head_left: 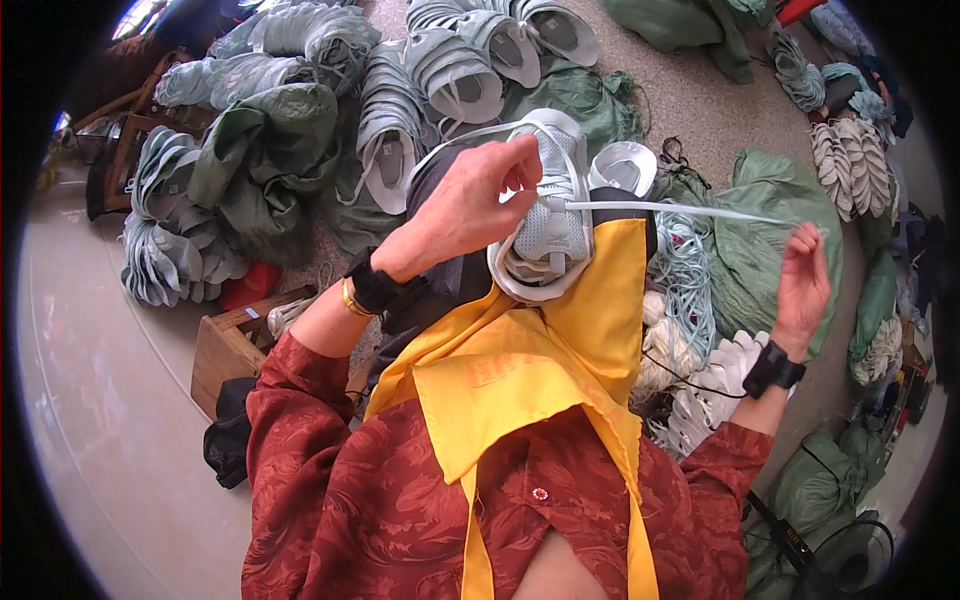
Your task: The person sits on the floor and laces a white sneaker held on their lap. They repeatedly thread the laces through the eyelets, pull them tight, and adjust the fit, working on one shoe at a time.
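A pale grey-green shoe upper (556, 232) rests upright on my lap, its opening toward me. From its eyelets a pale flat shoelace (680, 208) runs taut out to the right. My right hand (805, 285), raised well away from the shoe, pinches the far end of that lace. My left hand (475, 200) is closed at the shoe's left eyelet edge, thumb and forefinger together beside the lacing; what lies between them is hidden. Another stretch of lace loops from the shoe's far end leftward behind my left hand.
Stacks of similar shoe uppers (455, 80) stand ahead and to the left. Green cloth sacks (780, 230) lie right and left. Beside my right leg hang bundled pale laces (685, 270) above white shoe parts (715, 385). A wooden box (235, 350) sits at left. My yellow apron (520, 390) covers my lap.
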`<state>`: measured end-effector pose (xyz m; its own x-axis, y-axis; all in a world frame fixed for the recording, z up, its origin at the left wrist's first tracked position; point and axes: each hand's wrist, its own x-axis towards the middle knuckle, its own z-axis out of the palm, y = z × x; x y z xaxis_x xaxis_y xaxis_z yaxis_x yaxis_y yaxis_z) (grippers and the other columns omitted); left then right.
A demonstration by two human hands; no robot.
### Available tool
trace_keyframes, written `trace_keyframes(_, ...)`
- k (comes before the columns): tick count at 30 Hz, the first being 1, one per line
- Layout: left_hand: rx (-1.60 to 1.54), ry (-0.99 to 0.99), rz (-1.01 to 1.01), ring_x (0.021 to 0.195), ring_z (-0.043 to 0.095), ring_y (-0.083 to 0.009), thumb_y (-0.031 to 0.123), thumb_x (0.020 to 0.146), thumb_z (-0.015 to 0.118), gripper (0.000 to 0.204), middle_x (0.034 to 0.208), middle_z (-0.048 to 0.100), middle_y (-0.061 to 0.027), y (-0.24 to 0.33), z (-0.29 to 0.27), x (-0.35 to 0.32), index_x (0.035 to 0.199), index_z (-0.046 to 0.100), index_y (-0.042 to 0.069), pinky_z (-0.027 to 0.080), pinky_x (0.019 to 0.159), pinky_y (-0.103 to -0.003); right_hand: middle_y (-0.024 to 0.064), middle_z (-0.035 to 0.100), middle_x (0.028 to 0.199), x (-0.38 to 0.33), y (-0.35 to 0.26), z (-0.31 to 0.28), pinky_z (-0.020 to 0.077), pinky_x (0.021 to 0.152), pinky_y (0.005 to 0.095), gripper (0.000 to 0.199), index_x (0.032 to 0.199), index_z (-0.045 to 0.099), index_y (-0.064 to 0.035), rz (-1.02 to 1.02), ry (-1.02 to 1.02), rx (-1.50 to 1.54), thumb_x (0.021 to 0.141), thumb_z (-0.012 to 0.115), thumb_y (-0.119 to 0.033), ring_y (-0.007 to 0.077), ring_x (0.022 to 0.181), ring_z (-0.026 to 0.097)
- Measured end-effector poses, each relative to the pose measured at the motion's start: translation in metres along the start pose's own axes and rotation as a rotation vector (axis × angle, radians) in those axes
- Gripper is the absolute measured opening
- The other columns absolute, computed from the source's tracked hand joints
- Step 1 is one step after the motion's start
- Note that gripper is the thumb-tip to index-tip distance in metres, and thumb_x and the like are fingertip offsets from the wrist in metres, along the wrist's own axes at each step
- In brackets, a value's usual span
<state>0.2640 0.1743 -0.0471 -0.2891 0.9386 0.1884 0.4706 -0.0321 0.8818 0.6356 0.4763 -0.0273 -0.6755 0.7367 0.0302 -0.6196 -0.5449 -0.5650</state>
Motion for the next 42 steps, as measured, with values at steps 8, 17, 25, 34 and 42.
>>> trace_keyframes(8, 0.136, 0.04, 0.132, 0.093, 0.063, -0.0229, -0.007, 0.085, 0.063, 0.026, 0.106, 0.061, -0.0095, -0.017, 0.025, 0.022, 0.108, 0.055, 0.003, 0.055, 0.077, -0.034, 0.0136, 0.067, 0.109, -0.06, -0.024, -0.103, 0.0574, 0.08, 0.0287, 0.02, 0.119, 0.058, 0.0019, -0.036, 0.518, -0.839, 0.105, 0.061, -0.012, 0.0143, 0.088, 0.066)
trace_keyframes(17, 0.449, -0.151, 0.281, 0.092, 0.057, -0.0336, -0.003, 0.081, 0.066, 0.022, 0.09, 0.059, -0.0107, -0.023, 0.028, 0.039, 0.099, 0.056, 0.003, 0.049, 0.082, -0.043, 0.0036, 0.072, 0.105, -0.021, 0.129, 0.001, 0.0556, 0.066, 0.0235, 0.021, 0.12, 0.068, -0.0015, 0.191, 0.174, -1.269, 0.101, 0.066, -0.009, 0.0092, 0.076, 0.068)
trace_keyframes(25, 0.702, -0.291, 0.223, 0.079, 0.057, -0.0319, 0.006, 0.082, 0.07, 0.018, 0.073, 0.06, -0.0091, 0.015, 0.002, 0.012, 0.097, 0.059, 0.006, 0.045, 0.075, -0.043, 0.0011, 0.074, 0.092, -0.001, 0.188, 0.081, 0.0543, 0.066, 0.0215, 0.017, 0.113, 0.073, 0.001, 0.234, -0.189, -1.32, 0.097, 0.07, -0.005, 0.0063, 0.073, 0.067)
trace_keyframes(34, 0.226, -0.009, -0.04, 0.082, 0.068, -0.0283, -0.002, 0.089, 0.063, 0.023, 0.081, 0.064, -0.0134, -0.001, 0.011, -0.004, 0.108, 0.051, 0.002, 0.052, 0.076, -0.037, -0.0007, 0.072, 0.085, 0.026, 0.216, 0.099, 0.0529, 0.061, 0.0221, 0.02, 0.116, 0.073, -0.0006, 0.394, -0.273, -1.079, 0.102, 0.066, -0.013, 0.0052, 0.068, 0.065)
trace_keyframes(42, -0.586, -0.175, -0.213, 0.088, 0.061, -0.0066, 0.009, 0.104, 0.063, 0.011, 0.091, 0.061, 0.0006, -0.002, 0.0, 0.001, 0.105, 0.054, 0.004, 0.052, 0.079, -0.025, -0.0044, 0.063, 0.076, 0.033, 0.219, 0.115, 0.0432, 0.054, 0.0198, 0.021, 0.098, 0.07, -0.003, 0.488, -0.428, -1.045, 0.104, 0.065, -0.022, 0.0016, 0.062, 0.055)
